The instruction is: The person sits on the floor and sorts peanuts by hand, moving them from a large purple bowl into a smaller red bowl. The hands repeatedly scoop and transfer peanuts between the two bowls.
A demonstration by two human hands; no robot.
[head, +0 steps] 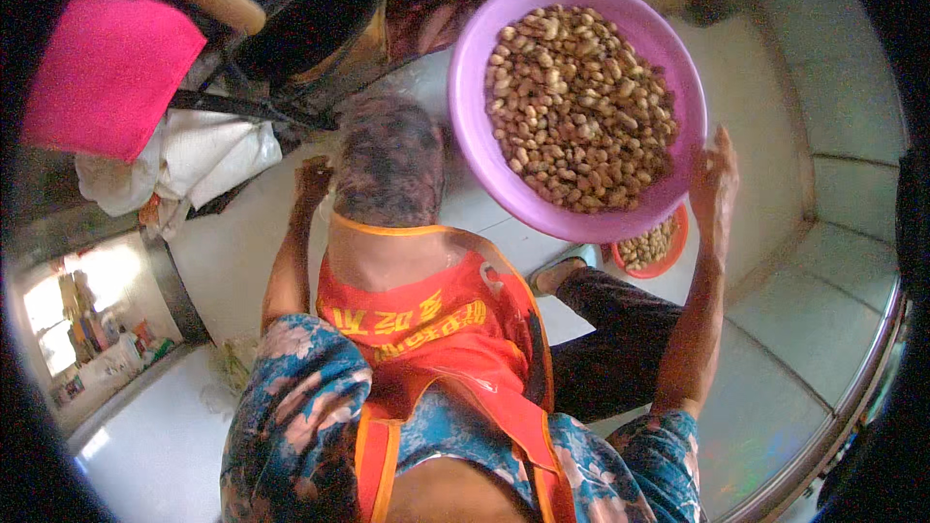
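A purple plastic basin (468, 80) full of unshelled peanuts (581, 109) is held up in front of me on the right. My right hand (713, 171) grips its right rim, with the fingertips showing past the edge. On the left, my left hand (314, 178) is away from the basin, beside my dark-clothed knee; its fingers look curled, but whether they hold anything is too dim to tell. Below the purple basin a smaller red basin (683, 236), also with peanuts (648, 247), stands on the floor near my foot.
A pink cloth-like square (116, 76) and white sacks (218, 152) are at the upper left, near a dark container (312, 22). A tiled wall or ledge (785, 319) runs along the right. Cluttered items stand by a bright window (54, 312) at the lower left.
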